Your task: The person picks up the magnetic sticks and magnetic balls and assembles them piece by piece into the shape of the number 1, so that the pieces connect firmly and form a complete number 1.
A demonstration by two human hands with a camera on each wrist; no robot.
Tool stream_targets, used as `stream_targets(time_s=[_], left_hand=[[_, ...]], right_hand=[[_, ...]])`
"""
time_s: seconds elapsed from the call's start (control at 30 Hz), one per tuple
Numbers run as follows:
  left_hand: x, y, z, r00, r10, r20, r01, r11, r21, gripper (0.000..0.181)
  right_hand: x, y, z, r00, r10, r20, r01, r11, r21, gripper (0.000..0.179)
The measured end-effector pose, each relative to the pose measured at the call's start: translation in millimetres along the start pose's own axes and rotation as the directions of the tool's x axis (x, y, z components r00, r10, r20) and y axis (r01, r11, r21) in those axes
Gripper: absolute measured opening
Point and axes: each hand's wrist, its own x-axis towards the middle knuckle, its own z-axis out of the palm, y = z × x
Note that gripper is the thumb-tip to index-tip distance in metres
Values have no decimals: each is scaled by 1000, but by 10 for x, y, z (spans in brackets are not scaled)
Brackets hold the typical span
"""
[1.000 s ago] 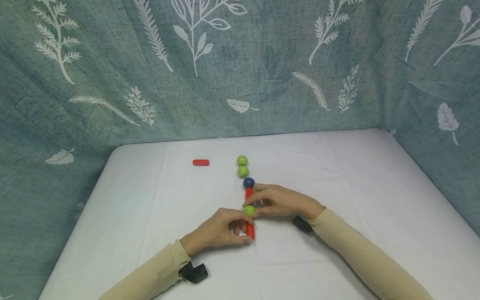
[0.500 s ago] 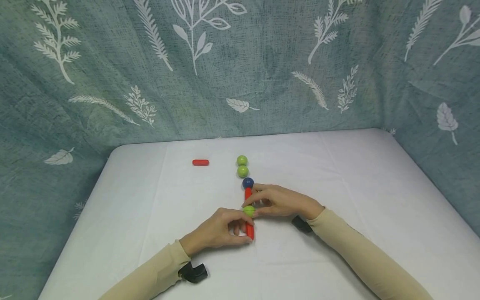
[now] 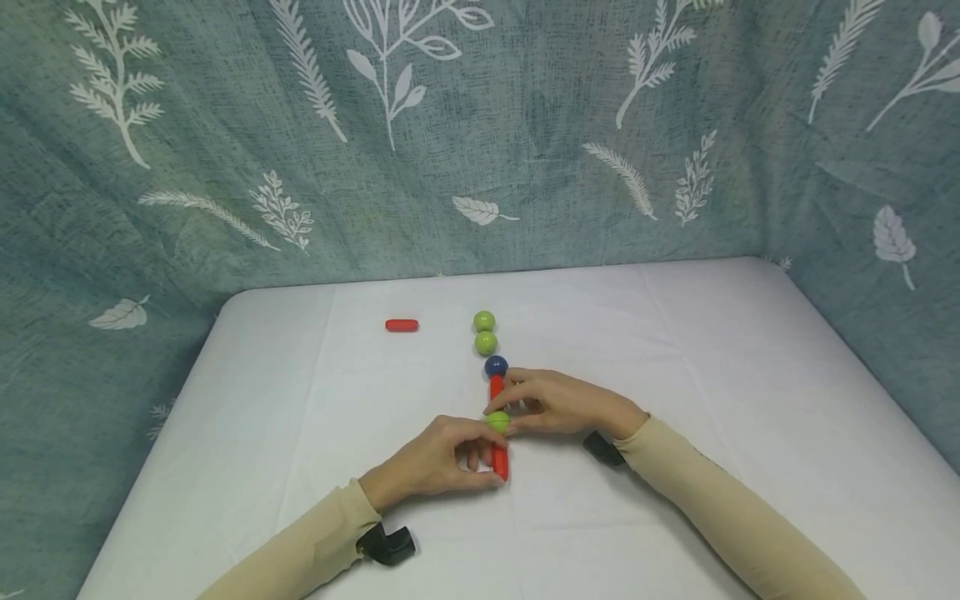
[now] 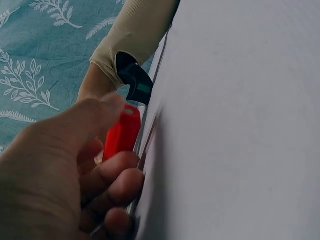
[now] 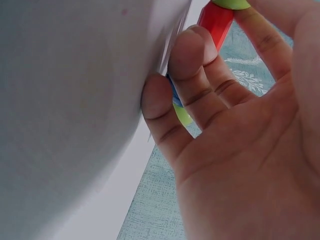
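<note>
In the head view a straight row lies on the white table: a near red stick (image 3: pixel 500 463), a green ball (image 3: pixel 498 421), a far red stick (image 3: pixel 497 387) and a blue ball (image 3: pixel 496 366). My left hand (image 3: pixel 431 460) grips the near stick, thumb at its near end. That stick's end shows a small hole (image 4: pixel 129 112) in the left wrist view. My right hand (image 3: pixel 561 402) pinches the green ball between thumb and index finger. Its other fingers lie by the far stick, and the right wrist view shows red stick (image 5: pixel 216 24) beside them.
Two more green balls (image 3: pixel 485 342) sit just beyond the blue ball, close together. A loose red stick (image 3: pixel 402 326) lies farther left. Black wrist cameras (image 3: pixel 387 546) sit under both sleeves. A patterned teal cloth (image 3: pixel 480 167) hangs behind the table.
</note>
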Motion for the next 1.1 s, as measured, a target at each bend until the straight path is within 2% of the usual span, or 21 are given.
stream_targets(time_s=[0.17,0.37,0.53,0.7,0.87,1.1], left_hand=[[27,36,-99,999,47,-24,-48,999,-8,38],[116,0,-344,991,110,-80,-107,994,39,37],[202,-72,-526,983,89,-158,-78,994,77,39],[274,-147,-647,974,67,-216,-47,994,98,41],[371,-184,-728,974,45,-223,-20,993,114,38],[595,-302,-837,976,-23,-214,56,987,148,35]], right_hand=[[-2,6,3,1000,-13,7,12,1000,8,30],[0,-3,-10,1000,-16,6,16,1000,-1,32],[3,-9,-17,1000,0,13,0,1000,15,32],[14,-22,-17,1000,9,26,-9,999,30,32],[20,-11,-12,1000,3,23,-3,1000,28,32],[9,-15,-14,999,35,30,-35,999,13,33]])
